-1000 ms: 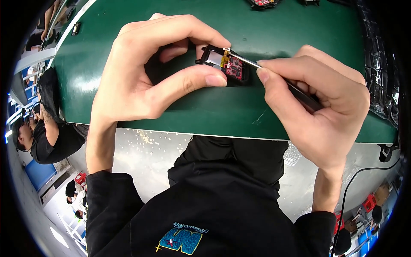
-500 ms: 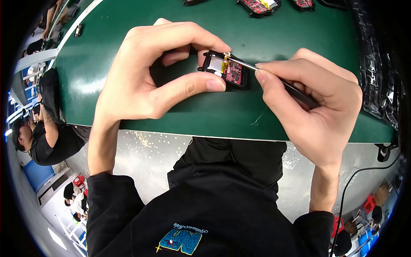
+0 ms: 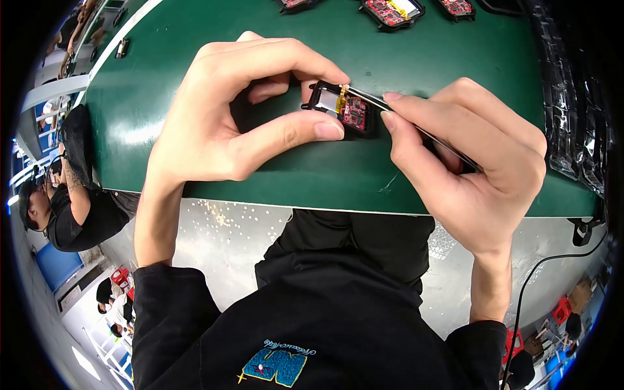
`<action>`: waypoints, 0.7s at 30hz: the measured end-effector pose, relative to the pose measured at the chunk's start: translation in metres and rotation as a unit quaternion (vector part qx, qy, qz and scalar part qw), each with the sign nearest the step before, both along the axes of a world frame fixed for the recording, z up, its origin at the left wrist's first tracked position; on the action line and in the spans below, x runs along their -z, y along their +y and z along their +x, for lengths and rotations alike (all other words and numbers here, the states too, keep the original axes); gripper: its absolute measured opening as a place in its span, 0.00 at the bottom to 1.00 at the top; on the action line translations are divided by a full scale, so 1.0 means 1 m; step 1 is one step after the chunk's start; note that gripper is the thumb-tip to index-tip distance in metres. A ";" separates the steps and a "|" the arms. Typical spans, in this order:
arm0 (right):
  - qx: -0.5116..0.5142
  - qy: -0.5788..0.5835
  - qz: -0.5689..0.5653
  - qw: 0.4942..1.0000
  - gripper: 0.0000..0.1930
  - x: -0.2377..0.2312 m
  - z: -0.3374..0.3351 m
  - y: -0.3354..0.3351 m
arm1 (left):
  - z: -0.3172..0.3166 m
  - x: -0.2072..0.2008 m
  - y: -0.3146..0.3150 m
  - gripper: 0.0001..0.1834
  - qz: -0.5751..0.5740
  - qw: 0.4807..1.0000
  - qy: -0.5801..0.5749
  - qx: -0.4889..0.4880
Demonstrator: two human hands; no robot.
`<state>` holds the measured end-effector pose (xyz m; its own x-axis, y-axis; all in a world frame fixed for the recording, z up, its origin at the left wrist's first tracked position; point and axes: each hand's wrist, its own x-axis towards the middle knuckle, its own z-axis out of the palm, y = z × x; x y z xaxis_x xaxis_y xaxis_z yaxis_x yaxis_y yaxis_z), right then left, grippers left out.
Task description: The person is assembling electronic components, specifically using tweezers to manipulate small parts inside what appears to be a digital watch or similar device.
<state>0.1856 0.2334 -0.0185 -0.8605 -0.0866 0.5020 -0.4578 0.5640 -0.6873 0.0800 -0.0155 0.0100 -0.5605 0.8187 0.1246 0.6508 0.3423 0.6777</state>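
Observation:
My left hand point(image 3: 227, 110) grips a small black device housing point(image 3: 368, 130) by its edges, thumb on the near side and index finger on the far side. The housing lies open, showing a silver battery point(image 3: 327, 99), a red circuit board point(image 3: 355, 113) and a yellow flex strip point(image 3: 341, 103) between them. In my right hand point(image 3: 478, 153) is a pair of slim dark tweezers point(image 3: 432, 135), pinched between thumb and fingers. Their bright tip touches or nearly touches the small gold end of the strip at the housing's far edge, beside my left index fingertip.
Several similar opened housings with red boards point(image 3: 392, 12) lie along the far edge of the green table point(image 3: 292, 195). Shiny black plastic packaging point(image 3: 569, 110) stands at the right. A small part point(image 3: 121, 47) rests at far left. Another person point(image 3: 81, 201) sits at the left.
My right hand has shifted slightly left, and the tweezers have turned and narrowed in view. Their tip stays at the strip's gold end; my left hand and the housing have barely moved.

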 end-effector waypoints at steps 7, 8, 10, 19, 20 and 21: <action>-0.022 -0.078 -0.076 0.994 0.09 -0.004 0.003 0.003 | -0.010 0.002 -0.008 0.31 -0.007 0.998 -0.049 0.023; -0.023 -0.088 -0.076 0.993 0.08 -0.005 0.003 0.004 | -0.010 0.002 -0.008 0.31 -0.003 0.998 -0.061 0.029; -0.027 -0.099 -0.077 0.992 0.08 -0.005 0.003 0.003 | -0.012 0.001 -0.010 0.32 0.000 0.997 -0.072 0.033; -0.035 -0.106 -0.077 0.991 0.08 -0.005 0.001 0.003 | -0.014 -0.001 -0.011 0.34 -0.029 0.997 -0.050 0.058; -0.036 -0.108 -0.075 0.991 0.08 -0.006 0.001 0.002 | -0.013 -0.003 -0.010 0.33 -0.031 0.997 -0.050 0.058; -0.035 -0.112 -0.071 0.991 0.08 -0.007 0.001 0.002 | -0.013 -0.002 -0.009 0.33 -0.030 0.996 -0.052 0.059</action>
